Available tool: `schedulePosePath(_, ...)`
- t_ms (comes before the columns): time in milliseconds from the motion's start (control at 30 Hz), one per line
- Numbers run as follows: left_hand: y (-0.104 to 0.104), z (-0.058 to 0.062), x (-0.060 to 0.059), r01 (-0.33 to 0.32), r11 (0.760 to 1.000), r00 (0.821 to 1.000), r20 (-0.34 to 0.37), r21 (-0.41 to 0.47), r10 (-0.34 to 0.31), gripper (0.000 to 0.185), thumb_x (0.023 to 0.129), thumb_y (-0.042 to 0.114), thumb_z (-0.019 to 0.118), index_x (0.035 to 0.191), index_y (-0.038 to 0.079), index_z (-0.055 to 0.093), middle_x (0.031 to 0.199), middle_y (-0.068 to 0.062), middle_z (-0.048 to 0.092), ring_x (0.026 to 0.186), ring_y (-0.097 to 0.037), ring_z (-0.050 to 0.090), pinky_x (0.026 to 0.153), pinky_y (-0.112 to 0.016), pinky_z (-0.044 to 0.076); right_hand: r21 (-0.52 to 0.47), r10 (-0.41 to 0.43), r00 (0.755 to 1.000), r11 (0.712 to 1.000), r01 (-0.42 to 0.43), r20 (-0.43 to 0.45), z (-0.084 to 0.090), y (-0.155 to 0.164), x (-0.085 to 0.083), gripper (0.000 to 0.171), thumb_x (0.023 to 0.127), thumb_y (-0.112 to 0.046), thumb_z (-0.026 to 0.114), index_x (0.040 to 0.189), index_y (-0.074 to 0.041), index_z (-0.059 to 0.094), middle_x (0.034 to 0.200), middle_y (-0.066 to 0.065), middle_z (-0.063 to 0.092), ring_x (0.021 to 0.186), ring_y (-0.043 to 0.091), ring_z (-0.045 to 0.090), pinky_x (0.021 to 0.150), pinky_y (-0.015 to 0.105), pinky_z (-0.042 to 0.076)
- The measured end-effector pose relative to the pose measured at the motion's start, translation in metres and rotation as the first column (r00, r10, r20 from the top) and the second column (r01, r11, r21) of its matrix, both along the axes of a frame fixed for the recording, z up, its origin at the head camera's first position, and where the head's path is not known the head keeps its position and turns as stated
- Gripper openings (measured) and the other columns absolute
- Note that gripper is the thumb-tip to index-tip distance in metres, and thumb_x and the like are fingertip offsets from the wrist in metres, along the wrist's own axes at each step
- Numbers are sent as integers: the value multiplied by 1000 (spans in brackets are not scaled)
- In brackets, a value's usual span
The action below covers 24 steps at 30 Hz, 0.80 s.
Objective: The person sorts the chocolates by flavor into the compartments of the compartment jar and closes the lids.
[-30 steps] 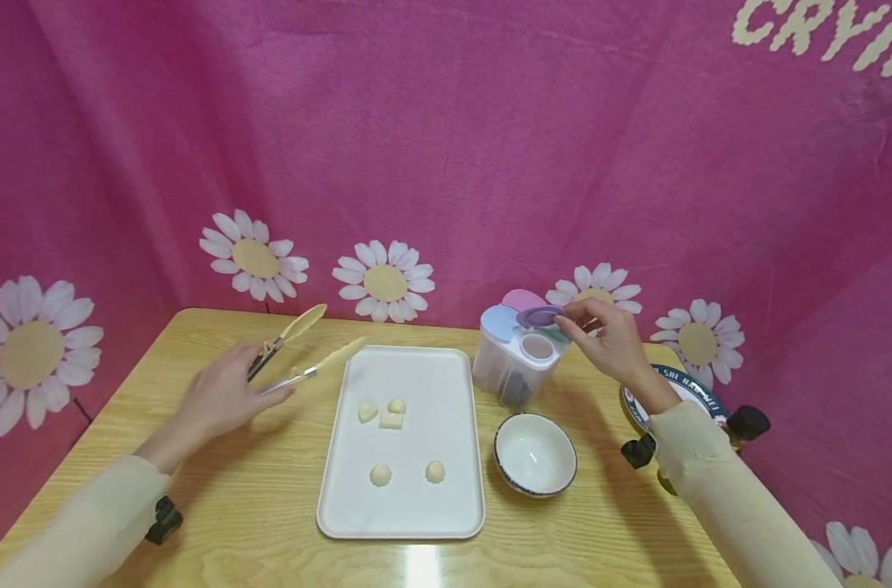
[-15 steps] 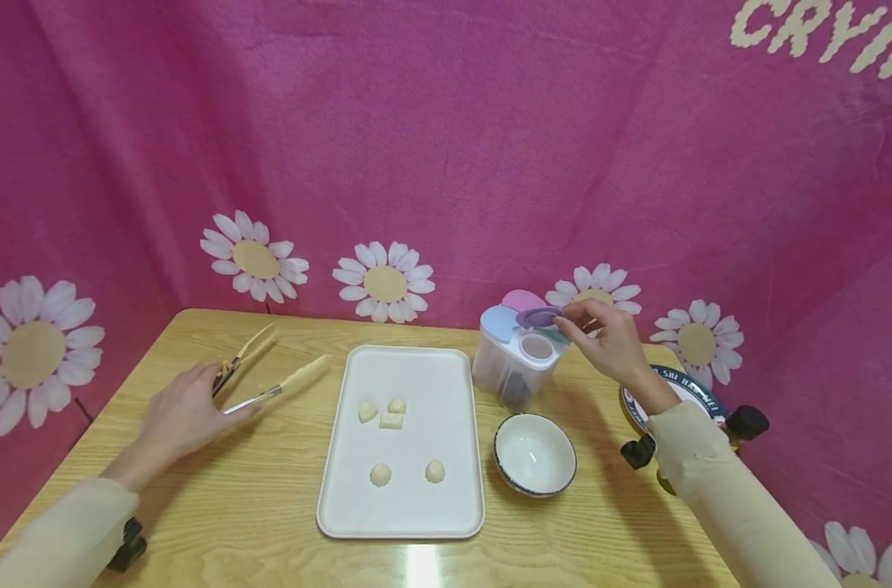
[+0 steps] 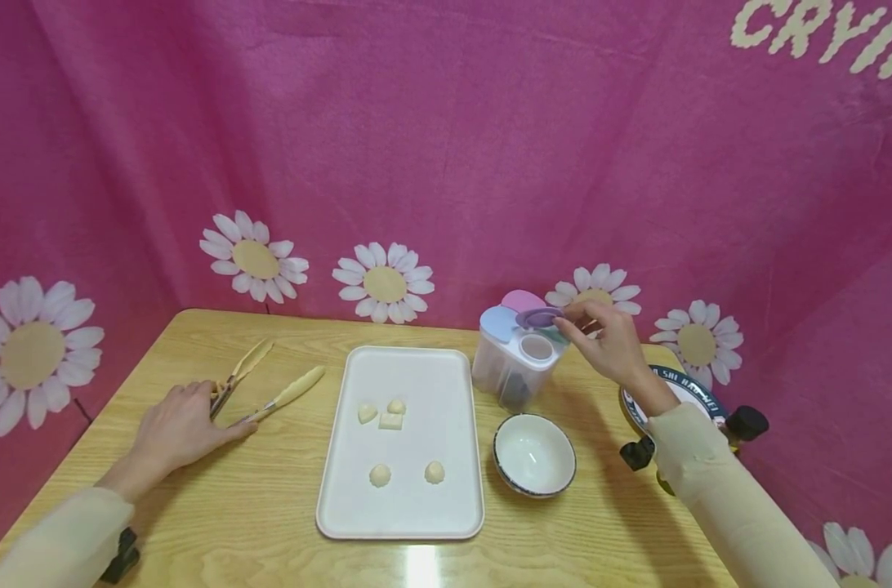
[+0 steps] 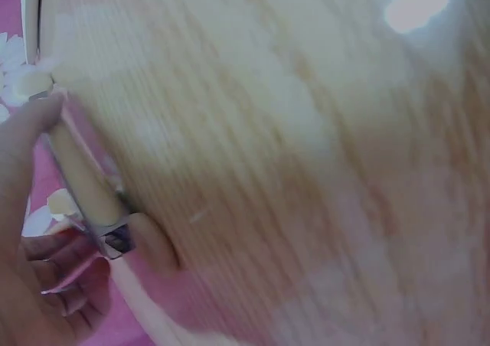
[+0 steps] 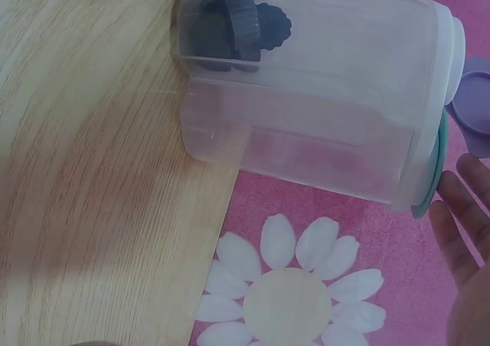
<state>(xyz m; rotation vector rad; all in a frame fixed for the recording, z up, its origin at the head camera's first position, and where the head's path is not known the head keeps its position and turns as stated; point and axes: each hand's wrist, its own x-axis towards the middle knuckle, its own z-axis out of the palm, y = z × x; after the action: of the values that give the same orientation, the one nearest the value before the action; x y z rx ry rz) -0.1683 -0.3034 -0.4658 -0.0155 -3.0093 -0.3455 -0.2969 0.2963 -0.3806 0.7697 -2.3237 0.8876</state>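
With thumb and fingers spread across its arms, my left hand (image 3: pixel 174 429) holds a pair of tongs (image 3: pixel 293 392) low at the table's left side. The cream tips stand apart with nothing between them. In the left wrist view the tongs (image 4: pixel 88 181) lie close over the wood. On the right, my right hand (image 3: pixel 606 336) pinches the raised purple lid (image 3: pixel 540 317) of a clear divided container (image 3: pixel 493 370). The round opening under that lid is uncovered. Blue, pink and green lids cover the other compartments. Dark pieces (image 5: pixel 222 28) lie at the bottom of one compartment.
A white tray (image 3: pixel 402 514) with several small cream pieces (image 3: pixel 380 474) lies mid-table. A white bowl (image 3: pixel 534 457) stands between it and my right forearm. Partly behind that forearm is a plate with a dark lettered rim (image 3: pixel 684 380). Pink cloth (image 3: pixel 446 163) hangs behind the table.
My left hand has moved left and down with the tongs, from beside the tray's upper corner to low over the table. The right hand and purple lid have stayed put.
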Motion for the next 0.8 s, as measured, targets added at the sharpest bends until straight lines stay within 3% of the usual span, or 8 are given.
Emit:
schedulePosePath(100,1,2,-2,-10,1000,1000,27,-2,10,104,78,81,72,119,-13,60,98,-26,65,90,-40,60,61,-49,50,-9,6,1000,1000,-6,-8,0,0,0,13,86,1,82,97,-1,76,90,14,77,74,1,63,67,12,53)
schedulePosePath(233,10,14,-9,-19,1000,1000,15,15,19,109,83,82,65,129,-15,55,119,-36,62,105,-49,59,74,-60,53,-11,8,1000,1000,-8,-16,0,-1,0,13,86,2,82,98,-1,77,89,14,78,73,4,65,67,9,52)
schedulePosePath(367,32,30,-21,36,998,998,-57,47,-33,92,92,67,68,136,-13,55,132,-36,60,122,-53,55,95,-68,50,-10,5,1000,1000,-5,-15,1,-1,0,14,87,0,82,99,-1,77,89,13,79,73,5,65,68,7,51)
schedulePosePath(500,68,42,-35,130,984,985,-133,118,-114,66,98,48,70,138,-4,60,135,-27,65,130,-47,56,107,-67,46,-8,7,1000,1000,-7,-13,2,-1,0,14,87,1,82,100,-1,77,89,13,79,73,4,65,68,7,50)
schedulePosePath(667,124,50,-53,248,943,954,-222,222,-199,48,99,38,72,132,4,68,128,-17,72,120,-38,65,101,-59,54,-5,2,1000,1000,-2,-14,2,-2,1,14,87,1,82,100,-1,77,89,14,79,73,5,65,68,7,50)
schedulePosePath(800,170,55,-66,354,882,914,-316,312,-255,38,98,32,75,126,7,71,120,-13,75,110,-32,70,93,-52,58,-8,0,1000,1000,0,-23,1,-1,1,15,86,1,83,99,-1,76,89,14,79,73,6,66,67,8,51)
